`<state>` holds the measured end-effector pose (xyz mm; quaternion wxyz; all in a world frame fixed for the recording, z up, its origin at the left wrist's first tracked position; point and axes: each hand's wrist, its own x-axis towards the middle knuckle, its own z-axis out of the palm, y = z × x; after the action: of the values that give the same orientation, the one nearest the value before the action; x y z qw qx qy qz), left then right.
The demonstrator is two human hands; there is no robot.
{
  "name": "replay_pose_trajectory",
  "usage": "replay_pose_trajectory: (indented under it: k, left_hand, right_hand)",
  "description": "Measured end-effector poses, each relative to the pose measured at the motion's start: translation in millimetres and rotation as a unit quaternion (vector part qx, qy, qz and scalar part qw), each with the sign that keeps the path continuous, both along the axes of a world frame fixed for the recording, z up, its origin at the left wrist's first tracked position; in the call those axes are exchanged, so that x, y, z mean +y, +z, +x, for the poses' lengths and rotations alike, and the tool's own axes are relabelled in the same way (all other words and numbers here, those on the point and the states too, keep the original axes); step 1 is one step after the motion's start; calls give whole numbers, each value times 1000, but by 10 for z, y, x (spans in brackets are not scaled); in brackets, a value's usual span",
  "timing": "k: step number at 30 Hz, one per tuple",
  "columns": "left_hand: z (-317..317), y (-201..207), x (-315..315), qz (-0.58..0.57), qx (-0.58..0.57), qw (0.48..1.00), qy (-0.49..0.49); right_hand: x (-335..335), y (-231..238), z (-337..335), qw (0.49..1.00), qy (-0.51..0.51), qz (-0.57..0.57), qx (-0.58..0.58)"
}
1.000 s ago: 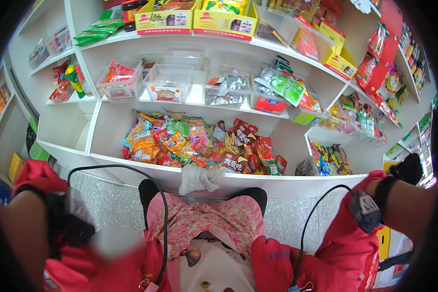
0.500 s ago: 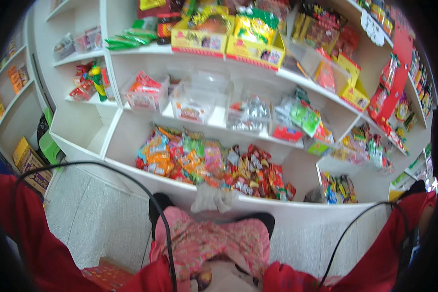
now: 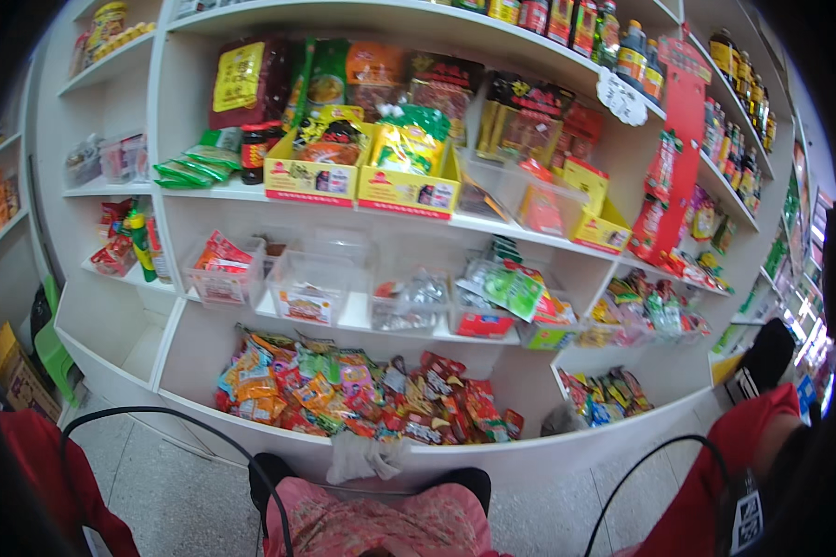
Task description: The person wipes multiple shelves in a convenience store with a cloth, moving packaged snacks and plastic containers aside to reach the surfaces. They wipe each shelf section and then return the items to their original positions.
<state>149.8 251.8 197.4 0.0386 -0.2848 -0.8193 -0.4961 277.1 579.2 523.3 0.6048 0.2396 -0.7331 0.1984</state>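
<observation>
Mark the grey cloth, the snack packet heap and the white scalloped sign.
Grey cloth (image 3: 367, 457): head view, middle of its draped part.
Snack packet heap (image 3: 370, 388): head view, packets mid-heap.
White scalloped sign (image 3: 620, 97): head view, centre of its face.

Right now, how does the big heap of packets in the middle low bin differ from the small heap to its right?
The big heap spreads much wider than the small heap. A pale cloth hangs in front of the big heap, while a grey crumpled thing sits at the small heap's left. Both are loose and many-coloured.
</observation>
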Motion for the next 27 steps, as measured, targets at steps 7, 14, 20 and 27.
replay_pose_trajectory:
  k: [7,14,20,27]
  left_hand:
    - [24,204,542,32,24,992,-119]
    - [18,95,784,21,7,991,-130]
    - [-2,19,785,13,-16,991,-133]
    - [0,-16,1101,15,-7,983,-183]
  right_hand:
    - [-135,28,-223,995,-17,-7,-96]
    - [333,372,62,995,-82,-50,-22]
    - [463,424,253,992,-95,-82,6]
    - [425,493,863,965,15,-123,230]
